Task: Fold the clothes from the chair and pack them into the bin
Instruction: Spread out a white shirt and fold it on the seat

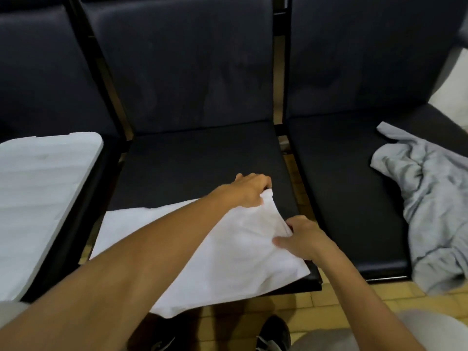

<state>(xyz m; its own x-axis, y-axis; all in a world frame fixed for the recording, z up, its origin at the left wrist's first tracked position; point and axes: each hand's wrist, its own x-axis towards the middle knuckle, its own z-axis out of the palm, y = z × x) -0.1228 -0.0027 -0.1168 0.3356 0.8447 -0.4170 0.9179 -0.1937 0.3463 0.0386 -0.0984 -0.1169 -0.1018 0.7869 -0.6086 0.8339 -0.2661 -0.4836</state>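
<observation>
A white garment (228,254) lies spread on the middle black chair seat (192,158), its near edge hanging over the front. My left hand (249,188) reaches across and grips the garment's far right corner, lifted off the seat. My right hand (302,236) pinches the right edge of the same garment just below. A crumpled grey garment (428,198) lies on the right chair seat. The white bin (40,193) stands on the left chair; only its pale ribbed top shows.
Three dark padded chairs stand side by side with black frames between them. Yellow tiled floor (329,300) runs below the seats. My dark shoes (274,333) are near the bottom edge. A pale wall shows at the far right.
</observation>
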